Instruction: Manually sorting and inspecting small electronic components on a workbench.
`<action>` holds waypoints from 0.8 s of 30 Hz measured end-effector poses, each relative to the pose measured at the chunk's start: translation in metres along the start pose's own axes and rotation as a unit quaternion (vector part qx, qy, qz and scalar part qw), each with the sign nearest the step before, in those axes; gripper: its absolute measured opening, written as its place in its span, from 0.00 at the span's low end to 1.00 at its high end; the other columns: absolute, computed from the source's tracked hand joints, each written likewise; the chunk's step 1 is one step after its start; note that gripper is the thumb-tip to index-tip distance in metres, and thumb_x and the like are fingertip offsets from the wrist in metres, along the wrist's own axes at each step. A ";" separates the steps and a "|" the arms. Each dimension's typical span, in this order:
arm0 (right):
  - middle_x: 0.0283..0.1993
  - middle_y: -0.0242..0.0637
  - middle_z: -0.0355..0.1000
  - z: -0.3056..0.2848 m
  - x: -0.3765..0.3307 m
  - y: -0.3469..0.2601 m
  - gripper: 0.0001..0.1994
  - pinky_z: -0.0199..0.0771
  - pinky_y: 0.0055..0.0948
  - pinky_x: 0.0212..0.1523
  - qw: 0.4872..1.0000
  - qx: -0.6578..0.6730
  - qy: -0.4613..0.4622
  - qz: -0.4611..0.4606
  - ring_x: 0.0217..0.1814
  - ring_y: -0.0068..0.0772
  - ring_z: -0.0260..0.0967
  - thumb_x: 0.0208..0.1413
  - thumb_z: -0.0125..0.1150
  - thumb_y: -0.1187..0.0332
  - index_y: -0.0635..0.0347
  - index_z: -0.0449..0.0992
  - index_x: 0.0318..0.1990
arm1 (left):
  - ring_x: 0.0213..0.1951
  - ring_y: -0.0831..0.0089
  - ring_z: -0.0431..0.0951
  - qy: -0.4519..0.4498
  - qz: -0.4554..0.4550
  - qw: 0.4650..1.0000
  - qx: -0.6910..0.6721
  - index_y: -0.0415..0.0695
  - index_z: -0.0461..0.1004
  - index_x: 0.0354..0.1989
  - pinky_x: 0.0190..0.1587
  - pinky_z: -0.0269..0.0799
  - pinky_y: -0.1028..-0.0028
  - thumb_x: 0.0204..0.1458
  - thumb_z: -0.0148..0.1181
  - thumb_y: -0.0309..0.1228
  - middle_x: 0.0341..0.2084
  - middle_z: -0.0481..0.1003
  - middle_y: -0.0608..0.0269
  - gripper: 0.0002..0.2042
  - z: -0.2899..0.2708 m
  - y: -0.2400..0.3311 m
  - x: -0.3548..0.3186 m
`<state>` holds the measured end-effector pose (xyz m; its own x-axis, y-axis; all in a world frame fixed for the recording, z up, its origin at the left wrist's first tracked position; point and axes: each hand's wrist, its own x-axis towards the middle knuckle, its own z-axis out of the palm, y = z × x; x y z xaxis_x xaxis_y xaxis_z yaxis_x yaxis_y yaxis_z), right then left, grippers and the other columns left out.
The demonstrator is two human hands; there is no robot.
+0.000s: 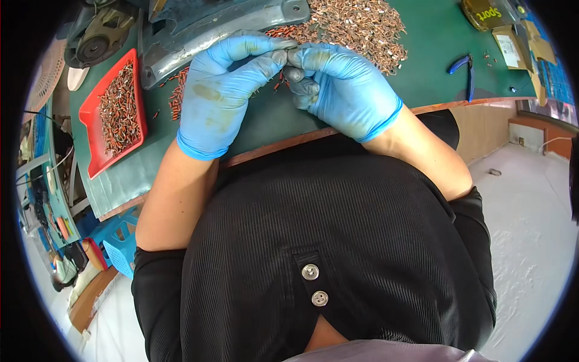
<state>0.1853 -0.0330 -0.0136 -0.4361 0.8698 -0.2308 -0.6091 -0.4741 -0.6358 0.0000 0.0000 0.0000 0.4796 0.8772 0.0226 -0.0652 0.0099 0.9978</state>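
Observation:
Both hands wear blue gloves with dirt-darkened fingertips and meet over the near part of the green table. My left hand is closed, thumb and forefinger pinched together. My right hand is closed too, its fingertips touching those of the left. Whatever sits between the fingertips is too small and covered to make out. Just beyond the hands lies a large pile of small copper-coloured and grey metal parts. Small orange-and-black pieces are scattered beside my left hand.
A red tray full of similar small pieces stands at the left. Behind my left hand is a grey metal machine base. Blue-handled pliers lie at the right, near an open cardboard box and a yellowish container.

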 end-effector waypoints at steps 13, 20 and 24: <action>0.37 0.35 0.74 0.001 0.005 -0.003 0.08 0.69 0.22 0.34 0.996 0.011 0.008 -0.086 0.36 0.23 0.69 0.57 0.56 0.73 0.63 0.73 0.43 | 0.35 0.81 0.74 0.054 0.098 0.989 0.098 0.37 0.76 0.40 0.39 0.70 0.83 0.50 0.61 0.20 0.35 0.76 0.65 0.08 0.007 0.012 0.004; 0.37 0.38 0.74 0.011 0.006 -0.016 0.09 0.70 0.21 0.33 0.999 0.009 0.028 -0.040 0.36 0.25 0.71 0.58 0.55 0.73 0.66 0.73 0.45 | 0.33 0.82 0.72 0.059 0.111 0.987 0.096 0.37 0.76 0.40 0.38 0.69 0.83 0.52 0.60 0.20 0.34 0.75 0.65 0.07 0.007 0.016 0.009; 0.37 0.38 0.74 0.014 0.011 -0.021 0.09 0.71 0.21 0.33 0.999 0.026 0.010 -0.037 0.35 0.25 0.71 0.58 0.55 0.74 0.67 0.72 0.45 | 0.32 0.82 0.72 0.049 0.109 0.985 0.120 0.37 0.76 0.41 0.37 0.69 0.83 0.52 0.59 0.21 0.34 0.76 0.65 0.08 0.002 0.021 0.015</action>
<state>0.1842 -0.0156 0.0071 -0.3756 0.9052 -0.1987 -0.6733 -0.4139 -0.6127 0.0077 0.0121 0.0219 0.3887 0.8883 0.2447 0.0570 -0.2883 0.9559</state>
